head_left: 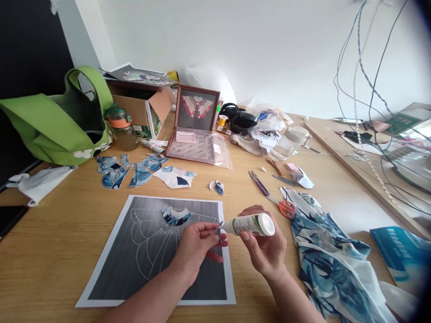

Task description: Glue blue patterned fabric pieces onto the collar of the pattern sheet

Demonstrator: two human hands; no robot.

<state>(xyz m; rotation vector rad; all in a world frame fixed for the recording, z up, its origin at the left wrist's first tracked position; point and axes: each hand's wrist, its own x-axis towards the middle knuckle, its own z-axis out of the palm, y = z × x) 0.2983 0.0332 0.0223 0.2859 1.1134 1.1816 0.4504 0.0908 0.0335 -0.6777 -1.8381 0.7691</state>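
My left hand [198, 244] pinches a small grey piece [219, 231] above the right side of a dark sheet [114, 264] with white line drawing and a white border. My right hand [266, 246] is wrapped round a white glue bottle [251, 224], tilted nearly level, its nozzle at the small piece. On the sheet's upper part lies a curved blue and white fabric collar [177, 217]. Behind the sheet are cut blue fabric pieces [141, 172], a white and blue piece [175, 176] and a tiny patterned piece [219, 187].
Orange-handled scissors [286, 208], purple snips [258, 183] and blue-white cloth [333, 255] lie to the right. At the back stand a green bag [54, 121], a jar [124, 132], a cardboard box [134, 105], an open frame [197, 110] and a clear container [291, 141].
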